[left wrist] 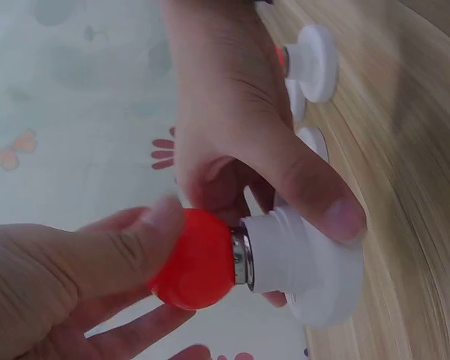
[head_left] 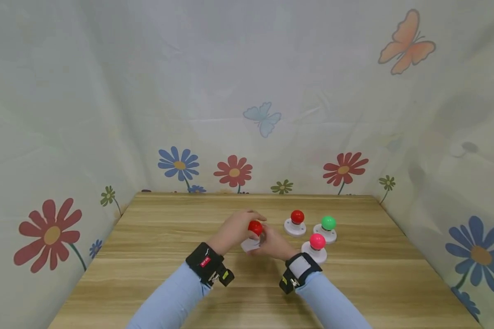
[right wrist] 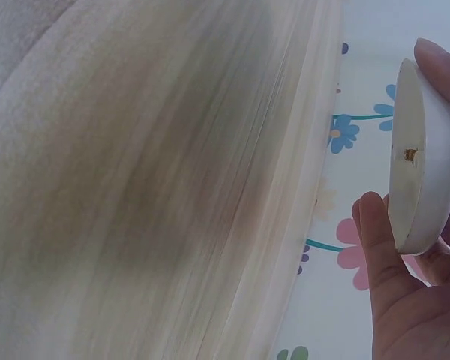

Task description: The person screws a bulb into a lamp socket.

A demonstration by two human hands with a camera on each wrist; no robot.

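Observation:
My left hand grips a round red bulb between thumb and fingers. My right hand holds a white round lamp socket, with its thumb on the flange. The bulb's metal screw base sits partly inside the socket's mouth, and some of the thread still shows in the left wrist view. Both are held above the table, with the socket tilted on its side in the left wrist view. The right wrist view shows the socket's pale underside; the bulb is out of sight there.
Right of my hands, three white sockets stand on the wooden table, carrying a red bulb, a green bulb and a pink-red bulb. A flower-printed cloth hangs behind and along the sides.

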